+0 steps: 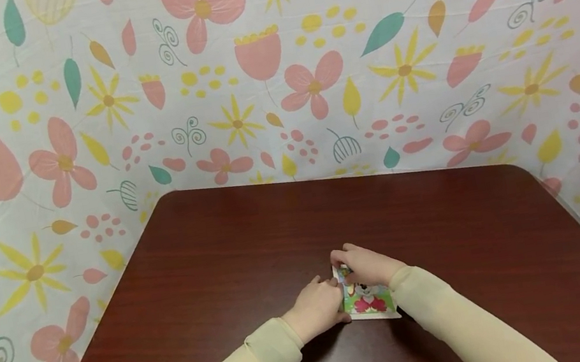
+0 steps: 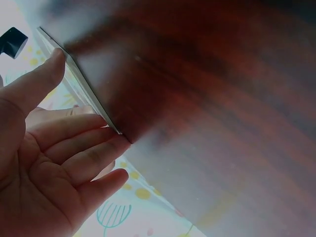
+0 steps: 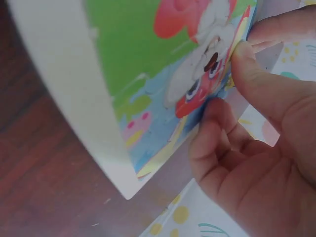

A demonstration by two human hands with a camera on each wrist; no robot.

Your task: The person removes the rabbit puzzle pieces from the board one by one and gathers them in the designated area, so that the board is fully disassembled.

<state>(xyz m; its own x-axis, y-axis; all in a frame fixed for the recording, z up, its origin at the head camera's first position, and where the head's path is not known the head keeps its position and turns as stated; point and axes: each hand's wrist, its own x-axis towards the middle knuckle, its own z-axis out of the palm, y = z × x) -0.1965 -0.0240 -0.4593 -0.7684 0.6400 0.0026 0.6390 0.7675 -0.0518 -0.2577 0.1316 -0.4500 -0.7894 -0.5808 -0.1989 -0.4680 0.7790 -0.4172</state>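
Observation:
A small picture puzzle (image 1: 369,306) with a white border and a cartoon animal in red and pink lies on the table. At its left edge my left hand (image 1: 318,307) touches the border; in the left wrist view the thumb and the mostly straight fingers (image 2: 94,160) meet the board's edge (image 2: 91,96). My right hand (image 1: 367,264) reaches over the far part of the picture. In the right wrist view its thumb and a finger pinch a thin, colourful puzzle piece (image 3: 238,40) at the picture's edge. The other fingers of the right hand (image 3: 247,163) are curled beside the board.
The dark reddish-brown table (image 1: 252,233) has rounded far corners. A white cloth (image 1: 250,84) printed with flowers and leaves hangs behind it and along the sides. A small black object (image 2: 14,42) shows at the edge of the left wrist view.

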